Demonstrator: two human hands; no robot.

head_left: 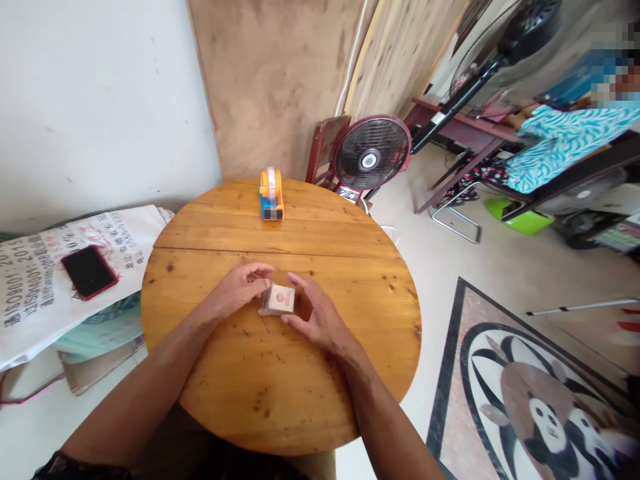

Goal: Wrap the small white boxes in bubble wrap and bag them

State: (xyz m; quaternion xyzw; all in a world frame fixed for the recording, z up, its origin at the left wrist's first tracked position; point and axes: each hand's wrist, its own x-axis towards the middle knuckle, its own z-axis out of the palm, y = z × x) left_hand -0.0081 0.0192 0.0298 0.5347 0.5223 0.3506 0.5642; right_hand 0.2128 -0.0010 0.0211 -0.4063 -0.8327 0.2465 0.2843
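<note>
A small, pale, square box (281, 299) with a red print on top lies on the round wooden table (280, 380). Clear plastic film wraps it and sticks out at its left side. My left hand (243, 288) is at the box's upper left corner, thumb and forefinger apart; the thumb tip is at the film, and I cannot tell if it touches. On the other side my right hand (320, 313) curves around the box with thumb and fingers spread, and a gap shows between palm and box. Neither hand grips it.
An orange and blue tape dispenser (271, 195) stands at the table's far edge. Left of the table, a phone (90, 271) lies on a white printed sack (135, 230). A fan (370, 157) stands behind the table, and a person in patterned clothes (565, 143) is at the right.
</note>
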